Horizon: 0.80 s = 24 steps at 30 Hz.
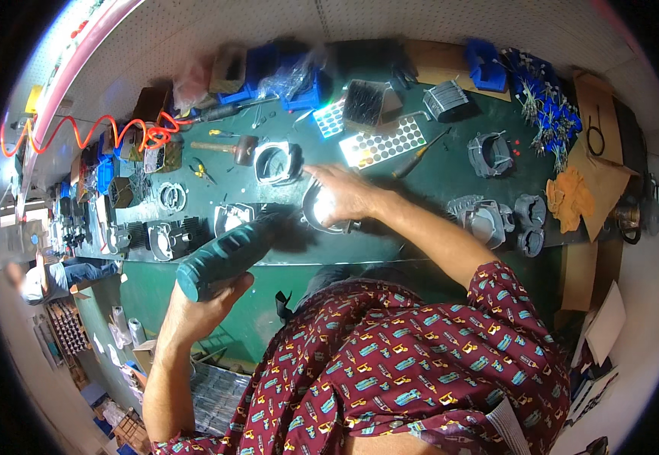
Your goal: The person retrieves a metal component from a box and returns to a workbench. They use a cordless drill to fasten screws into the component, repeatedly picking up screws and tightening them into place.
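Note:
My left hand is wrapped around a teal power drill. The dark nose of the drill points right, toward the round metal housing near the bench's front edge; its tip is too dark and blurred to make out. Over that housing lies my right hand, gripping its rim with the fingers reaching over the top. Just beyond stands another ring-shaped cast housing. To the left, partly behind the drill, a further metal casting rests on the bench.
A mallet, pliers and a screwdriver lie on the green bench. Further castings stand right and left. Blue bins line the back. An orange coiled hose hangs at left. A person is far left.

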Each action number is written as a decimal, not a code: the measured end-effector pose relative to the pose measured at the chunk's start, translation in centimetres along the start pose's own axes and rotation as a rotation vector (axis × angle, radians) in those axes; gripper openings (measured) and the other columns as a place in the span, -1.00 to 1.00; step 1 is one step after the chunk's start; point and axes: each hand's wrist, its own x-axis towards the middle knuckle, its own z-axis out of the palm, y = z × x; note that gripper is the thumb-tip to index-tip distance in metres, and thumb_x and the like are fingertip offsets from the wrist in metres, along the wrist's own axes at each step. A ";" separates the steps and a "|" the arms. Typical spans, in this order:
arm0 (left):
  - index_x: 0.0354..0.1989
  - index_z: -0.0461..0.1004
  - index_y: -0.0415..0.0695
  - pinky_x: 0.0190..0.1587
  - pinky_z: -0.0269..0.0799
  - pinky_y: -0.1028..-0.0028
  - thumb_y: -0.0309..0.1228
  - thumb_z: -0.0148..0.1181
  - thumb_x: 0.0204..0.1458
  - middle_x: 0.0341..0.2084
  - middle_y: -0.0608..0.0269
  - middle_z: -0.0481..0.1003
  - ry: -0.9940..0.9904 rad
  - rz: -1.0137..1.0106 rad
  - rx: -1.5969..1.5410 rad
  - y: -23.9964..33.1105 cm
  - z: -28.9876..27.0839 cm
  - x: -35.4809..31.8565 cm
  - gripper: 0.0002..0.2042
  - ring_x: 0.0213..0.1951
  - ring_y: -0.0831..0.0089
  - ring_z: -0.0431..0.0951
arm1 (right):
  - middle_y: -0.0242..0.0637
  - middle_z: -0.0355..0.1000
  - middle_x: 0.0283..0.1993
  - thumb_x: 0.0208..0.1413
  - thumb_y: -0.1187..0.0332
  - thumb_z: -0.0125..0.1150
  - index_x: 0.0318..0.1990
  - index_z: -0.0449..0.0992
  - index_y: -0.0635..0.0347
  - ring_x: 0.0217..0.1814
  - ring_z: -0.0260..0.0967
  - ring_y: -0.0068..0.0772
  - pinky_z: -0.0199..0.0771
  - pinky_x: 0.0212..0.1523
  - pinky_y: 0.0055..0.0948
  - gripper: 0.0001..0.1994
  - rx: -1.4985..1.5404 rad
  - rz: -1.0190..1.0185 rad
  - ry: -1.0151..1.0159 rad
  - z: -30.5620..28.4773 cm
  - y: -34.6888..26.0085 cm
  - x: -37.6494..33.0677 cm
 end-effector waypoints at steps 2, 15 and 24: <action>0.11 0.53 -0.20 0.00 0.48 0.45 -0.64 0.28 0.07 -0.05 0.20 0.61 0.019 0.056 0.060 -1.0 -0.3 -0.4 -0.61 -0.09 0.55 0.55 | 0.01 0.12 0.43 -0.27 0.26 0.47 0.43 0.07 0.17 0.46 0.07 0.05 0.13 0.43 -0.08 0.01 0.064 -0.089 0.131 -0.8 0.1 -0.4; 0.08 0.51 -0.14 -0.09 0.44 0.43 -0.39 0.39 0.08 -0.15 0.32 0.57 0.150 -0.067 -0.092 -5.4 0.6 -2.7 -0.63 -0.16 0.49 0.51 | -0.12 0.53 -0.08 0.30 0.48 0.10 0.03 0.46 0.36 -0.05 0.57 -0.23 0.68 -0.02 -0.27 -0.79 1.850 0.351 0.294 -0.1 -3.7 -4.2; 0.03 0.53 -0.14 -0.15 0.47 0.42 -0.42 0.42 0.05 -0.19 0.28 0.58 0.177 -0.037 -0.114 -6.3 1.0 -2.5 -0.64 -0.20 0.47 0.53 | -0.15 0.55 -0.10 0.27 0.53 0.13 0.01 0.52 0.38 -0.10 0.57 -0.31 0.69 -0.01 -0.33 -0.80 1.738 0.367 0.319 -1.0 -2.7 -4.4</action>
